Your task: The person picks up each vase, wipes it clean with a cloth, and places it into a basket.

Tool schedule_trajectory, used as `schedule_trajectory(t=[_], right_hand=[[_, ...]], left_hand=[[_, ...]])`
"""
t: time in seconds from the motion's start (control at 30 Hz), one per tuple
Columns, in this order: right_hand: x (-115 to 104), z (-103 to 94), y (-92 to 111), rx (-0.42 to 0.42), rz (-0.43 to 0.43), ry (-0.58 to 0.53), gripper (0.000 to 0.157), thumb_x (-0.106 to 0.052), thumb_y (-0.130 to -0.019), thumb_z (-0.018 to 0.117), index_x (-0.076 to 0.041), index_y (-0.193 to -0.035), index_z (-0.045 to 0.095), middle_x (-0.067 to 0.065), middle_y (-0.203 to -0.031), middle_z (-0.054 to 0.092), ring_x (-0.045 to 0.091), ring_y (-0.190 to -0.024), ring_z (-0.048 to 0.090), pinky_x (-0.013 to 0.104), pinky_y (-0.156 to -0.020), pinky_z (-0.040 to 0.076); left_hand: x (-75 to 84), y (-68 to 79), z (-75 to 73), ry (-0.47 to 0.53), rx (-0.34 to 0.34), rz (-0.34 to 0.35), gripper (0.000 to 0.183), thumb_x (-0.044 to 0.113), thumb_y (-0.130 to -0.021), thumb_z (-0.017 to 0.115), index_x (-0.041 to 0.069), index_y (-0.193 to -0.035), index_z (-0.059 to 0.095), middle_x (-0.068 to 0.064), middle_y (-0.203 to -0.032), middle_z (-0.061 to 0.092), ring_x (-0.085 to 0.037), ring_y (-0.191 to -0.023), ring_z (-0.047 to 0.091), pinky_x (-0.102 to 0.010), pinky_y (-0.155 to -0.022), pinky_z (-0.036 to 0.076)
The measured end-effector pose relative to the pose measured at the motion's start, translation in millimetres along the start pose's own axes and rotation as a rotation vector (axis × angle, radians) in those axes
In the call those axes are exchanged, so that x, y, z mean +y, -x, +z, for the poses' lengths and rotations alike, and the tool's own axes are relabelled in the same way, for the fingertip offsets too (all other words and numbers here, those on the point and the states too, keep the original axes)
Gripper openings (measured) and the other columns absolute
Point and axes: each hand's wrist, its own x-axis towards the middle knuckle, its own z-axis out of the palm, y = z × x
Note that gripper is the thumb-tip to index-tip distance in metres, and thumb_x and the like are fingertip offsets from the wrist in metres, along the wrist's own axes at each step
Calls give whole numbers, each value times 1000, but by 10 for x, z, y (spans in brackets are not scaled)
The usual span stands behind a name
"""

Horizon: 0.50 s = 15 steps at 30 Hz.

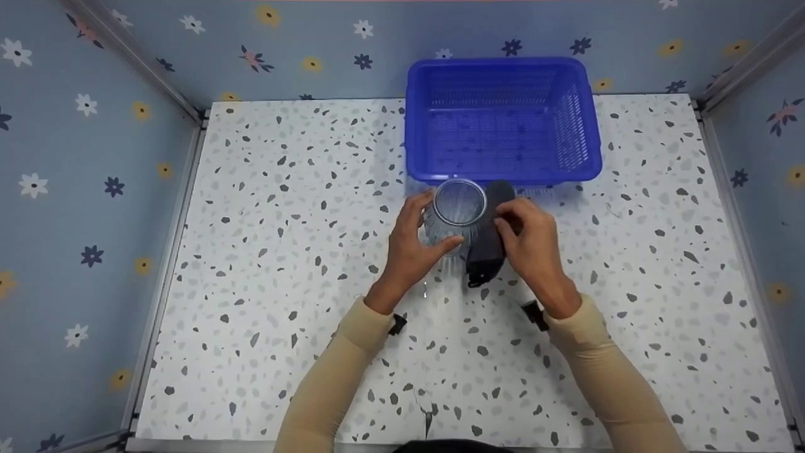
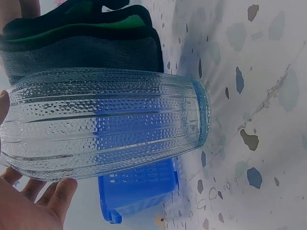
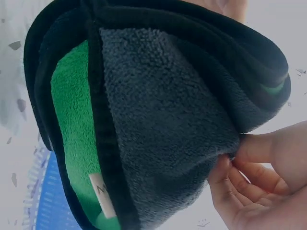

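Observation:
A clear ribbed glass vase [image 1: 460, 204] stands in front of the basket, its round mouth facing up. My left hand [image 1: 415, 242] holds it from the left, thumb at the near side and fingers round the far side. In the left wrist view the dimpled glass vase [image 2: 105, 122] shows its blue-tinted base close to the tabletop. Directly right of the vase is a folded dark grey cloth [image 1: 490, 229] with black edging. My right hand [image 1: 530, 239] pinches its edge between thumb and fingertips. The right wrist view shows the cloth's [image 3: 158, 115] green inner side and a small white label [image 3: 102, 195].
A blue plastic basket [image 1: 503, 176] with slotted walls stands behind the vase, near the back wall. The white speckled tabletop [image 1: 283, 220] is bordered by flower-patterned panels [image 1: 94, 220] at the left, back and right.

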Motion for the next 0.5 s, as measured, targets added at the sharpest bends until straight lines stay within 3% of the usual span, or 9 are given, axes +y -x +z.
schedule_trajectory(t=[0.23, 0.5], right_hand=[[188, 96, 92, -35, 43, 20, 12, 14, -93, 69, 10, -103, 73, 25, -100, 73, 39, -88, 71, 50, -79, 57], [533, 383, 184, -117, 96, 70, 8, 13, -90, 71, 7, -96, 72, 24, -97, 74, 43, -95, 71, 55, -88, 55]], left_hand=[[-11, 1, 10, 4, 5, -1, 85, 30, -83, 93, 6, -152, 50, -13, -152, 53, -26, -138, 53, -43, -102, 54], [-20, 8, 22, 6, 3, 0, 85, 30, -83, 93, 5, -153, 50, -13, -153, 52, -27, -140, 52, -44, -104, 54]])
